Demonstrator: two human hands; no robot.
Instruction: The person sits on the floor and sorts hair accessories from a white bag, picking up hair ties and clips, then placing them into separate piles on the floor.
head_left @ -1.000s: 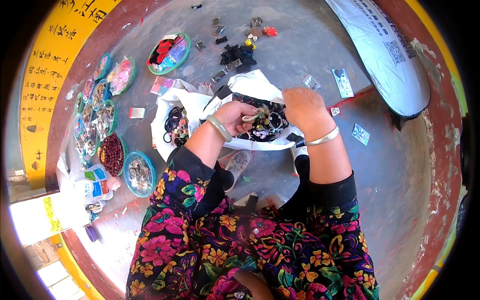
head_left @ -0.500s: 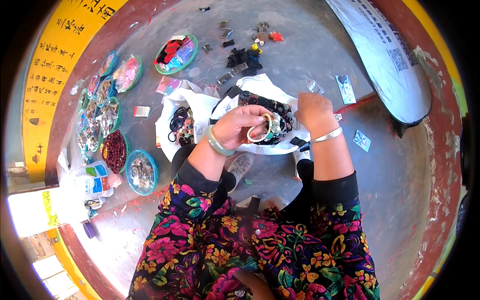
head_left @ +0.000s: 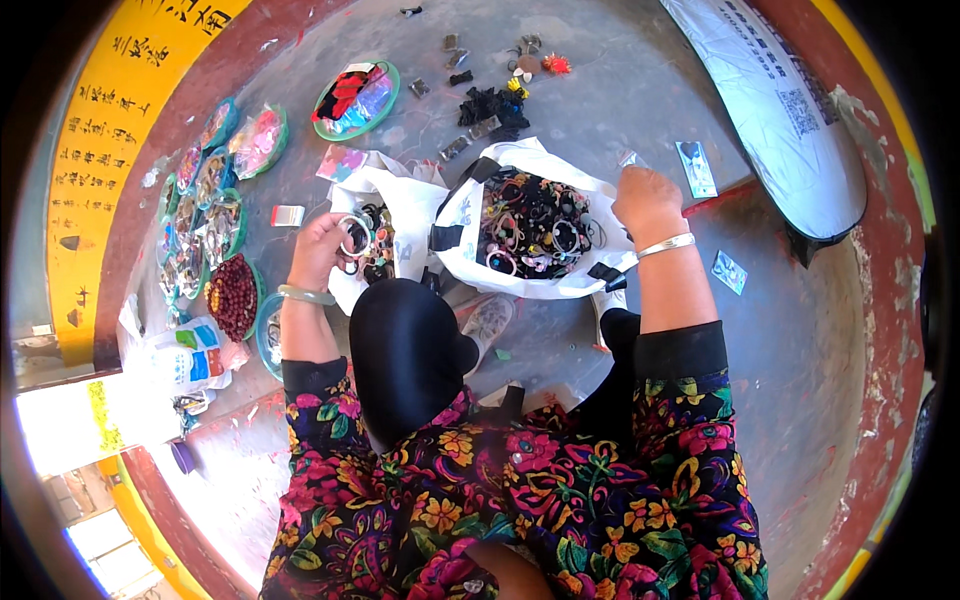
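Observation:
My left hand (head_left: pixel 322 250) holds a pale ring-shaped bangle (head_left: pixel 353 236) over a smaller white bag (head_left: pixel 395 215) that has dark bracelets inside. My right hand (head_left: pixel 645 200) rests on the right rim of a bigger white bag (head_left: pixel 470 205) heaped with mixed bangles and rings (head_left: pixel 535 225). Its fingers are curled at the bag's edge; what they grip is hidden. Each wrist wears a bangle. My knees in black and my floral sleeves fill the lower picture.
Green-rimmed round trays (head_left: pixel 355 98) of beads and trinkets curve along the left side of the grey floor. Loose clips and small ornaments (head_left: pixel 490 105) lie beyond the bags. A large white sack (head_left: pixel 790 110) lies at upper right. Small packets (head_left: pixel 697 167) sit nearby.
My hands, together over the big bag a second ago, have parted. The left carried a bangle left toward the smaller bag; the right moved to the big bag's right rim.

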